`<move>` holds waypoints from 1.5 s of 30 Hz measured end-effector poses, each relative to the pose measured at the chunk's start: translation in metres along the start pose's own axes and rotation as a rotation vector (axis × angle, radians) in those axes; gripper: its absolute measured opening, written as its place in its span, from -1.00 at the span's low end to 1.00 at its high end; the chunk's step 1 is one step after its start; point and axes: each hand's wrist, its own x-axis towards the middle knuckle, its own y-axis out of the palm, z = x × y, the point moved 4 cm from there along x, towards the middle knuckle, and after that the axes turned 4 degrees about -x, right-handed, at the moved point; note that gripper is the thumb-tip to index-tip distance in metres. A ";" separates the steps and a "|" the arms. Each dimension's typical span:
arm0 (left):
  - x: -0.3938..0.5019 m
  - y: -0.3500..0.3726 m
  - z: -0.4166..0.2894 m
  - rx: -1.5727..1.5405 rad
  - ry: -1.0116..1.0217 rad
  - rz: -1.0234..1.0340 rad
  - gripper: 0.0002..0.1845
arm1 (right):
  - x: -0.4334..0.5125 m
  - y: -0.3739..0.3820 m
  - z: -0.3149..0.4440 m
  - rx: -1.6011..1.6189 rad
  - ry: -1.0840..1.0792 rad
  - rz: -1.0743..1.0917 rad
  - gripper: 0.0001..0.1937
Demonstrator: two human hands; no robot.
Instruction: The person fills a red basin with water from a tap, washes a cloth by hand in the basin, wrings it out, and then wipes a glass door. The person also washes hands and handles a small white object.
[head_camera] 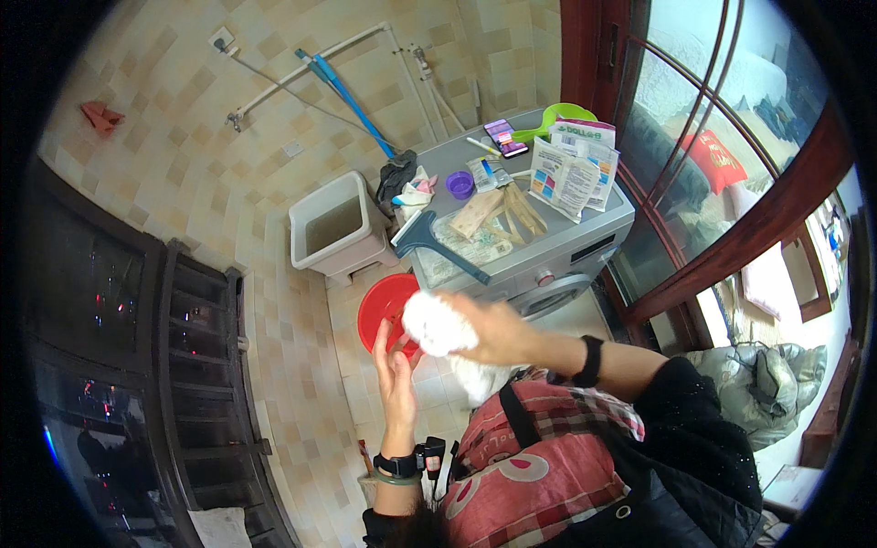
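Observation:
In the head view my right hand (497, 330) grips a bunched white cloth (438, 325) in front of my body. My left hand (397, 380) is just left of the cloth, fingers spread and raised, holding nothing; whether its fingertips touch the cloth cannot be told. Beyond both hands a red plastic basin (384, 301) stands on the tiled floor, partly hidden by them. More white material (479, 383) shows below my right hand, near the apron; whether it belongs to the same cloth is unclear.
A washing machine (582, 236) bears a squeegee (438, 248), rubber gloves (524, 212), packets (562, 178), a purple cup (460, 184), a phone (505, 138) and a green dipper (548, 123). A pale washtub (329, 257) stands to its left. A glazed door frame (740, 240) rises at right.

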 end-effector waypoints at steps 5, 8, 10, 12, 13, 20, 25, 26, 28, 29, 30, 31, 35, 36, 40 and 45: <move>-0.023 -0.030 0.019 0.049 -0.257 -0.108 -0.55 | 0.019 -0.072 -0.022 -0.392 0.107 -0.229 -0.15; -0.038 -0.042 0.035 0.016 -0.356 -0.174 -0.64 | 0.040 -0.092 -0.038 -0.503 0.097 -0.334 -0.07; -0.047 -0.051 0.042 -0.006 -0.410 -0.239 -0.65 | 0.060 -0.090 -0.057 -0.534 0.171 -0.343 0.01; -0.051 -0.061 0.046 -0.035 -0.406 -0.283 -0.66 | 0.079 -0.082 -0.078 -0.552 0.103 -0.398 0.06; -0.054 -0.067 0.047 -0.048 -0.407 -0.320 -0.66 | 0.085 -0.074 -0.086 -0.620 -0.004 -0.461 0.08; -0.077 -0.113 0.054 0.039 -0.349 -0.595 -0.69 | 0.100 0.005 -0.185 -0.761 0.252 0.040 -0.17; -0.100 -0.137 0.064 0.142 -0.298 -0.731 -0.74 | 0.108 0.005 -0.178 -0.792 -0.089 -0.273 -0.30; -0.105 -0.141 0.064 0.181 -0.277 -0.756 -0.74 | 0.111 0.005 -0.172 -0.783 -0.142 -0.285 -0.32; -0.118 -0.143 0.066 0.370 -0.262 -0.810 -0.75 | 0.116 0.009 -0.154 -0.708 -0.278 -0.310 -0.38; -0.127 -0.143 0.067 0.451 -0.311 -0.853 -0.76 | 0.119 0.013 -0.145 -0.641 -0.339 -0.300 -0.41; -0.137 -0.141 0.067 0.505 -0.272 -0.890 -0.76 | 0.122 0.020 -0.135 -0.593 -0.398 -0.269 -0.44; -0.149 -0.137 0.069 0.539 -0.285 -0.932 -0.77 | 0.125 0.026 -0.124 -0.511 -0.485 -0.262 -0.47; -0.204 -0.117 0.079 0.561 -0.400 -1.123 -0.77 | 0.132 0.077 -0.096 -0.408 -0.613 -0.068 -0.52; -0.220 -0.108 0.081 0.556 -0.438 -1.153 -0.77 | 0.130 0.090 -0.092 -0.406 -0.655 -0.026 -0.52; -0.287 -0.077 0.088 0.475 -0.557 -1.294 -0.77 | 0.120 0.139 -0.079 -0.289 -0.799 0.140 -0.53; -0.345 -0.046 0.093 0.505 -0.591 -1.400 -0.77 | 0.088 0.176 -0.061 -0.239 -0.825 0.317 -0.55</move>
